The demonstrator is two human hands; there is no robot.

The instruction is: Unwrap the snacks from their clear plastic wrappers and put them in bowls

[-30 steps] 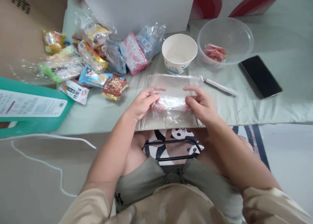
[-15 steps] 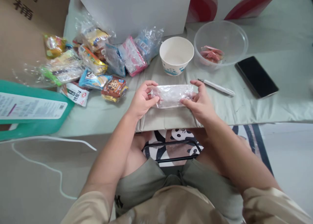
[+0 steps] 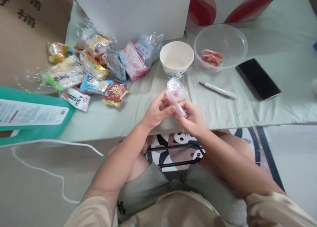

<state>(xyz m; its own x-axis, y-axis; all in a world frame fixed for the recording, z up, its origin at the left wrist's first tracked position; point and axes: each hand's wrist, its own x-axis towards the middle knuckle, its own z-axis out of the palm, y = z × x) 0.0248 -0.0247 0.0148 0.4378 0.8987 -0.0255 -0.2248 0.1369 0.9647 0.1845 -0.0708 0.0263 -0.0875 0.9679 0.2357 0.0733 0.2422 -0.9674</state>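
Observation:
A clear, crinkled plastic packet (image 3: 175, 94) is held between both hands above the table's front edge, tilted with its upper end pointing away from me. My left hand (image 3: 158, 110) is closed on its left side, thumb pressed across it. My right hand (image 3: 191, 117) grips its lower right end. Whether anything lies inside the packet I cannot make out. Just beyond my hands stands a white paper bowl (image 3: 176, 60) with blue print. To the right of the hands lies a white pen (image 3: 218, 90) with a dark tip.
Several wrapped snacks (image 3: 95, 66) are heaped at the left by a cardboard box (image 3: 37, 52) and a green jug (image 3: 42, 131). A clear plastic bowl (image 3: 232, 61) with red packets (image 3: 212, 57) stands right of the paper bowl. A black phone (image 3: 259, 78) lies farther right. White boxes (image 3: 138, 15) stand behind.
The packet has turned from lying wide between the hands to a steep slant and looks narrower. Both hands have come closer together and slightly toward me.

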